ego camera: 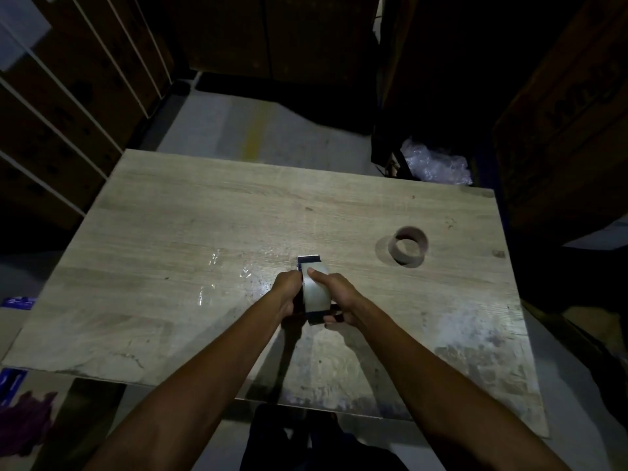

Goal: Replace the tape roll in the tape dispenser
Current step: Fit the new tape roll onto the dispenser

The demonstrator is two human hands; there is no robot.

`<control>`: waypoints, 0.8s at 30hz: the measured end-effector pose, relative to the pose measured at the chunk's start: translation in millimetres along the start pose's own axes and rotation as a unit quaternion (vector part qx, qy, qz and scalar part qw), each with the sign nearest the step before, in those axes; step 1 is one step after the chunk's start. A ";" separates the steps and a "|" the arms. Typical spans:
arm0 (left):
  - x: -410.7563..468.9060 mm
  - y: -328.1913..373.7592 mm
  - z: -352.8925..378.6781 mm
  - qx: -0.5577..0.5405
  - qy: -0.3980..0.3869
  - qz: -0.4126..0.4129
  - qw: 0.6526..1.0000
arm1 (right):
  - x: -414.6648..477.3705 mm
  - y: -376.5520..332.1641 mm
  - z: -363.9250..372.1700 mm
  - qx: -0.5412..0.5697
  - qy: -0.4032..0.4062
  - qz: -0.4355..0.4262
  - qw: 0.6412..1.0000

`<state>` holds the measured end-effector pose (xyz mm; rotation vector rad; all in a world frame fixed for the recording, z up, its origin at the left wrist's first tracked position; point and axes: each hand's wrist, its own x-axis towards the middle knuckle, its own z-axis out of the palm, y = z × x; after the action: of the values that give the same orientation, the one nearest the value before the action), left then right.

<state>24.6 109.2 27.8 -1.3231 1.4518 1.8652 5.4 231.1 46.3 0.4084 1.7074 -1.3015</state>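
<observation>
- Both hands were over the middle of the wooden counter [210, 215], holding the tape dispenser [308, 260] between them.
- Left hand [287, 292] was clenched around the dispenser's left side.
- Right hand [336, 297] gripped the tape roll [316, 294] sitting in it, thumb on top.
- An empty cardboard core [409, 245] stood well apart, off to the right.

The scene is dim, lit from above and slightly behind the viewer, so the pale wood-grain tabletop [210, 212] is brightest while the surroundings sink into near black. Glare glints off clear film stuck to the tabletop [210, 283]. The forearms throw soft shadows toward the near edge. Wide-angle distortion bows the edges; detail is soft and noisy.
</observation>
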 end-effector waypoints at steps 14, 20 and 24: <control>13.9 16.5 -27.8 0.058 -0.051 -0.032 0.996 | 23.6 2.1 3.8 0.118 0.082 0.041 0.989; 27.9 6.5 -43.5 -0.001 -0.042 0.014 0.999 | 29.3 18.5 -6.2 -0.108 0.206 -0.020 0.972; 30.8 -2.5 -47.8 -0.017 -0.041 0.045 0.998 | 17.2 36.3 1.5 -0.432 0.309 -0.108 0.841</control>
<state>32.6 60.2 0.0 -1.1994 1.4655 1.9848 23.1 239.4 11.2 0.0828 2.7340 -0.4042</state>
